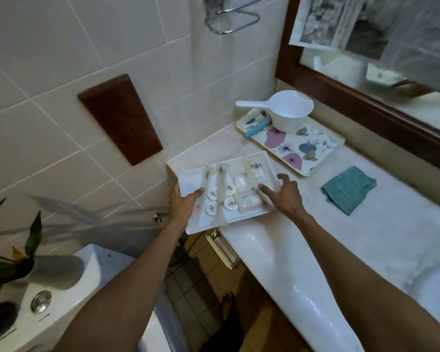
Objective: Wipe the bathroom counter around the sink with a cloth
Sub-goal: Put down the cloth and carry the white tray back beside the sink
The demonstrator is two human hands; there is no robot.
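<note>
Cloth (348,189) folded on bench (381,224) at 3 o'clock of white tray (188,180), untouched | step: clearing, probably | left hand (182,201) gripping tray's edge, right hand (281,193) spread on it | next: shift tray, then fetch cloth

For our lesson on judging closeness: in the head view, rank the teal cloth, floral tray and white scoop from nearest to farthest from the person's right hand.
From the right hand:
1. Teal cloth, on the counter just to its right.
2. Floral tray, behind it towards the mirror.
3. White scoop, on the tray's far end.
</note>
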